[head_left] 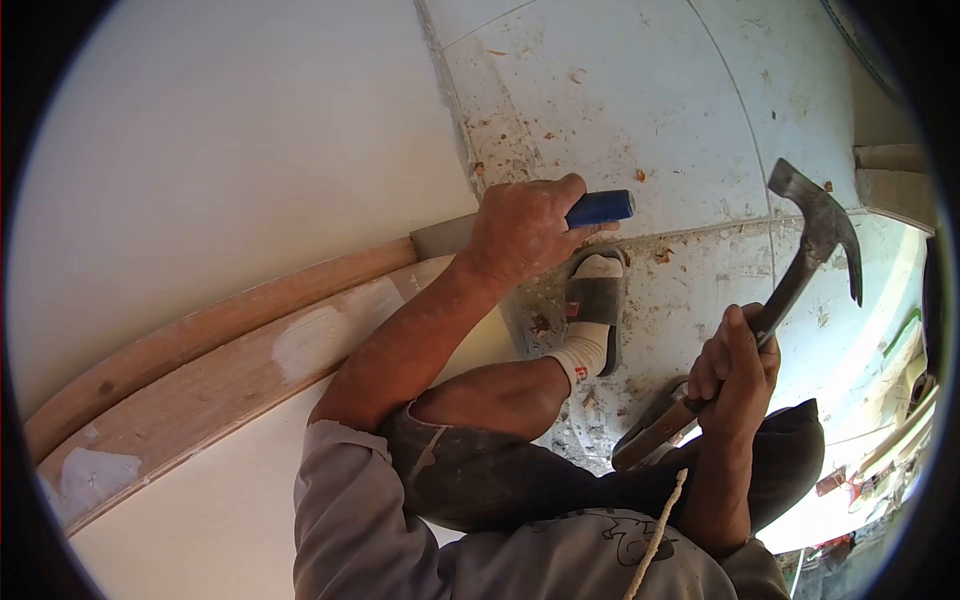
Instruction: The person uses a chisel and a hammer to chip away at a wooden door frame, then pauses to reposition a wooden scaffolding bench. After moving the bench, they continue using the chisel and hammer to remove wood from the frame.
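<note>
My left hand [525, 225] is wrapped round a chisel-like tool with a blue handle [602, 208]. Its flat metal blade [442, 237] meets the end of a wooden strip [230, 315] that runs along the wall. In my right hand [737, 375] is a claw hammer [820, 225], gripped by its handle and raised to the right of the blue handle, apart from it. The hammer's claw points down at the right. Below the strip lies a wider wooden board [230, 375] with white patches on it.
A pale wall [250, 130] rises at the upper left. Debris and dry leaves lie on the tiled floor [640, 110]. My sandalled foot [595, 310] rests near the board's end. Assorted items [880, 480] are piled at the lower right.
</note>
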Demonstrator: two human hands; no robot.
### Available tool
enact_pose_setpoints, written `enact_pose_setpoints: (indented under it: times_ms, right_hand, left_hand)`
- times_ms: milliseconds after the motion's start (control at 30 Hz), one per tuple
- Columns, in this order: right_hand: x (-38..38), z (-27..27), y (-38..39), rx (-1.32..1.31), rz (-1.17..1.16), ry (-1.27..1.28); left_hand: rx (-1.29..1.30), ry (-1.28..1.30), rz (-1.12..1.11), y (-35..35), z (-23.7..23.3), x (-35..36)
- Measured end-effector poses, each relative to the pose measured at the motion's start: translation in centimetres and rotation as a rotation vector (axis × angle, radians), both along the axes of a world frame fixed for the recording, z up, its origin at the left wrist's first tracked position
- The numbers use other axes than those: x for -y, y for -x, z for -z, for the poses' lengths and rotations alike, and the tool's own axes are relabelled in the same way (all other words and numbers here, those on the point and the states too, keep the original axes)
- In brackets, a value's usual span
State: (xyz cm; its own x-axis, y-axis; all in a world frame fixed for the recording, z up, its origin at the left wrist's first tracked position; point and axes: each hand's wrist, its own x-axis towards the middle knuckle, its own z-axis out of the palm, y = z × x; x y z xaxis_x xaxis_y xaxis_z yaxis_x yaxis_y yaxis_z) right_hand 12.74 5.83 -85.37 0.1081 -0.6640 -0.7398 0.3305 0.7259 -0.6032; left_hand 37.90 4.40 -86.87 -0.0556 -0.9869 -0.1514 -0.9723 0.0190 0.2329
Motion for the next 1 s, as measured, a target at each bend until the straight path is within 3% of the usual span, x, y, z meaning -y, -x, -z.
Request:
enact_pose_setpoints:
  times_ms: [100,133,200,233,267,333,400,467,567,600,667,800,900,1000]
  right_hand:
    - [1.5,0.5,1.2,0.164,0.350,0.113]
    - [0.9,0.6,0.7,0.165,0.347,0.112]
    - [-0.6,0.9,-0.6,-0.031,-0.049,0.023]
    - [-1.4,2.0,-1.2,-0.254,-0.584,0.163]
    - [-1.5,1.6,-0.9,-0.173,-0.492,0.014]
    - [-1.3,1.2,-0.1,-0.177,-0.553,0.098]
    - [-0.2,0.0,0.3,-0.023,-0.311,0.020]
    - [1.6,-0.6,0.2,0.007,0.108,0.011]
    - [1.7,1.2,0.9,0.134,0.374,0.080]
    - [0.6,1.3,-0.1,0.062,0.249,0.055]
    - [-2.0,3.0,-1.2,-0.242,-0.546,0.132]
    - [-0.9,1.2,-0.3,-0.143,-0.524,0.055]
    - [-0.4,1.7,-0.2,-0.067,-0.205,-0.029]
    - [-0.2,2.7,0.4,-0.059,-0.072,-0.103]
  left_hand:
    - [0.004,-0.011,0.002,-0.1,0.1,-0.1]
    - [-0.004,0.002,0.018,-0.1,0.2,-0.1]
    - [0.002,-0.007,0.011,-0.2,0.0,-0.1]
    - [0.000,-0.020,0.008,0.0,0.1,-0.1]
    - [-0.008,-0.020,0.025,0.2,0.1,-0.1]
    - [-0.021,0.024,0.013,-0.1,0.0,0.0]
    - [-0.031,0.004,-0.009,0.1,0.0,-0.4]
    - [-0.037,0.008,-0.023,0.0,0.3,-0.2]
    - [-0.049,0.037,-0.019,-0.2,0.3,-0.2]
    - [-0.037,0.019,-0.015,-0.3,0.2,-0.2]
    - [-0.035,-0.003,0.016,0.0,0.2,-0.1]
    - [0.003,-0.014,-0.015,-0.1,-0.2,0.0]
    - [0.011,-0.038,-0.050,0.4,-0.1,-0.1]
    - [0.038,-0.057,-0.099,0.7,0.3,-0.1]
